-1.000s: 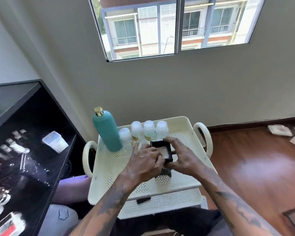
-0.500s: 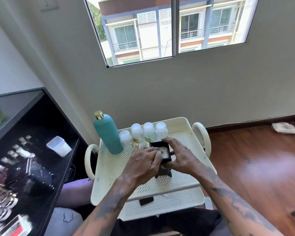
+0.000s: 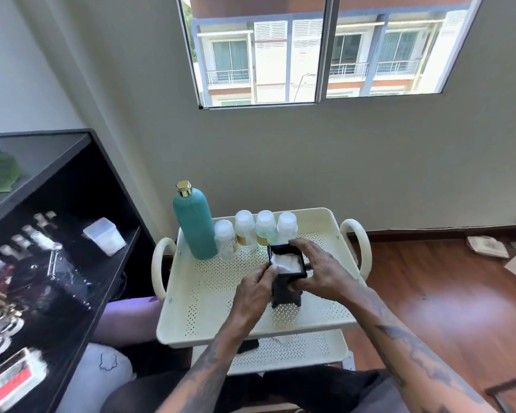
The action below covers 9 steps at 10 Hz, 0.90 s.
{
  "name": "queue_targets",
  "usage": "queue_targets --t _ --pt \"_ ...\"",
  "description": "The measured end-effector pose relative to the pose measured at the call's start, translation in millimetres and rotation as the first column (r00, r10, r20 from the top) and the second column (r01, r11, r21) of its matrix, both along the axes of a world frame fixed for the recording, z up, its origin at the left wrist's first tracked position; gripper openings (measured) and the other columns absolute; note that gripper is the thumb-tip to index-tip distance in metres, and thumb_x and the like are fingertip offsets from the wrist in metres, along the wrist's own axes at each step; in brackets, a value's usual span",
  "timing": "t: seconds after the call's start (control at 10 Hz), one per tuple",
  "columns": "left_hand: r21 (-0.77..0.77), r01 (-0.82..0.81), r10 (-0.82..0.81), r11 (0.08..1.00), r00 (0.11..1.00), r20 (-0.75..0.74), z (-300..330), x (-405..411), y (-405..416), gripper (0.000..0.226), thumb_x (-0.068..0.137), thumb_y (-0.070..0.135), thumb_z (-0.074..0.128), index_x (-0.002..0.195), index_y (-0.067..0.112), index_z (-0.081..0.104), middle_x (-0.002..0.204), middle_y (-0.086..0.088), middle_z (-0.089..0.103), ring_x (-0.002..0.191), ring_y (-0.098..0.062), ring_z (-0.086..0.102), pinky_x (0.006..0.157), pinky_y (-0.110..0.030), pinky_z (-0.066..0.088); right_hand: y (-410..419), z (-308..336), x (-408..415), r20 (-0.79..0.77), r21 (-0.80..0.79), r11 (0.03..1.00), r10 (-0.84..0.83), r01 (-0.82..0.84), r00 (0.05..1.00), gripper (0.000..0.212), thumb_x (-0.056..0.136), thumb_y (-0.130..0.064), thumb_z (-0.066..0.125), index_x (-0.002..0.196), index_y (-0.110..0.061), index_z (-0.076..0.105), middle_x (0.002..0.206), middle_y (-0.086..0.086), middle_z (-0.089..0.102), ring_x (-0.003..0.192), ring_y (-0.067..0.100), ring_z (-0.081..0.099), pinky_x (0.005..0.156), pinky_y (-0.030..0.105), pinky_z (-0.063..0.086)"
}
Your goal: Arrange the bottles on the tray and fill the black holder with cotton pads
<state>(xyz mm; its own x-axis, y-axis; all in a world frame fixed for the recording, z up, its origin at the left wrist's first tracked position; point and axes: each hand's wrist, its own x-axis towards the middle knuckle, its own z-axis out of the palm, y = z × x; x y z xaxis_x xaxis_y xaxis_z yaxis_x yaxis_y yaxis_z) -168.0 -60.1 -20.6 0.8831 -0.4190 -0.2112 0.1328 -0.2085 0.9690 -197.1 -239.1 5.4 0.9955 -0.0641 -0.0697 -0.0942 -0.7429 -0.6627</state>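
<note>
While bare perforated tray [image 3: 209, 281] lies open left of the left hand [image 3: 255, 293], bottles [image 3: 245, 231] line its far edge. Left fingers [image 3: 270, 271] pinch white pads [image 3: 286, 262] at the holder [image 3: 286, 278]; the right hand [image 3: 319, 269] grips its right side.

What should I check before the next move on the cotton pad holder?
1. Black holder upright on the tray: ok.
2. Right hand steadies the holder at its side and far rim: ok.
3. Left hand fingers at the near left corner, on the white cotton pads: ok.
4. Pads seated flat below the rim: not ok, they look bunched at the top.
5. Room for more pads: cannot tell.
6. Teal bottle and four small bottles upright in a row at the back, apart from the holder: ok.
</note>
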Motion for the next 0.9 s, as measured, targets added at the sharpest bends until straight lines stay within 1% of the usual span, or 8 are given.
queue_targets --t 0.1,0.2,0.3,0.4,0.6,0.7,0.8,0.9 --pt "-0.043 0.004 -0.005 0.999 0.999 -0.034 -2 -2 -6 0.026 0.095 0.040 0.059 0.111 0.025 0.073 0.103 -0.003 0.076 0.098 -0.020 0.073 0.080 -0.032 0.059 -10 7 0 -0.036 -0.075 0.997 0.009 -0.011 0.999 0.097 0.063 -0.018 0.082 0.147 -0.024 0.035 0.148 -0.005 0.039 0.128 0.020 0.047 0.106 0.035 0.041" --pt "-0.043 0.036 -0.037 0.998 0.999 -0.039 -3 -8 -23 0.017 0.092 0.038 0.064 0.102 0.030 0.076 0.098 0.005 0.077 0.095 -0.015 0.073 0.085 -0.036 0.060 -27 15 -10 -0.067 -0.193 0.981 -0.009 -0.004 0.998 0.096 0.062 -0.021 0.081 0.146 -0.024 0.035 0.146 -0.006 0.042 0.128 0.020 0.046 0.105 0.029 0.038" --pt "-0.043 0.043 -0.045 0.998 0.998 -0.042 -2 -16 -41 0.011 0.089 0.040 0.066 0.092 0.039 0.077 0.097 0.007 0.077 0.095 -0.013 0.072 0.088 -0.040 0.059 -41 14 -23 -0.074 -0.197 0.980 -0.044 0.028 0.996 0.095 0.063 -0.021 0.080 0.146 -0.022 0.035 0.146 -0.003 0.042 0.131 0.020 0.044 0.109 0.031 0.036" --pt "-0.058 0.070 -0.074 0.996 0.996 -0.058 -1 -29 -62 0.027 0.081 0.047 0.065 0.102 0.033 0.076 0.104 0.003 0.076 0.100 -0.017 0.071 0.093 -0.046 0.056 -61 11 -42 -0.057 -0.211 0.974 -0.097 0.083 0.994 0.094 0.062 -0.022 0.080 0.145 -0.023 0.036 0.147 -0.005 0.042 0.131 0.017 0.044 0.104 0.022 0.031" --pt "-0.085 0.067 -0.074 0.994 0.993 -0.091 -1 -40 -75 0.035 0.086 0.041 0.066 0.112 0.020 0.073 0.107 -0.001 0.076 0.103 -0.020 0.071 0.095 -0.048 0.054 -70 14 -55 -0.055 -0.230 0.967 -0.125 0.109 0.991 0.096 0.060 -0.020 0.081 0.145 -0.024 0.037 0.147 -0.007 0.043 0.131 0.016 0.043 0.104 0.025 0.034" --pt "-0.102 0.071 -0.082 0.992 0.991 -0.103 -1 -41 -75 0.033 0.088 0.040 0.067 0.113 0.019 0.073 0.109 -0.001 0.075 0.101 -0.019 0.071 0.092 -0.044 0.056 -68 14 -53 -0.057 -0.220 0.970 -0.122 0.107 0.991 0.096 0.061 -0.019 0.080 0.146 -0.023 0.036 0.147 -0.006 0.042 0.132 0.016 0.043 0.105 0.025 0.034" --pt "-0.090 0.165 -0.176 0.982 0.976 -0.125 -4 -41 -56 0.042 0.089 0.050 0.065 0.121 0.023 0.067 0.116 0.003 0.071 0.097 -0.006 0.070 0.078 -0.025 0.058 -62 17 -54 -0.083 -0.235 0.968 -0.107 0.085 0.991 0.099 0.064 -0.019 0.080 0.149 -0.024 0.028 0.153 -0.006 0.035 0.135 0.018 0.040 0.108 0.028 0.033" --pt "0.081 0.193 -0.193 0.978 0.981 -0.009 -10 -34 -30 0.057 0.087 0.059 0.059 0.130 0.022 0.061 0.129 0.001 0.065 0.105 -0.002 0.063 0.086 -0.022 0.052 -59 26 -56 -0.139 -0.263 0.962 -0.116 0.076 0.983 0.108 0.067 -0.020 0.079 0.154 -0.025 0.015 0.162 -0.006 0.016 0.143 0.019 0.029 0.114 0.030 0.026"
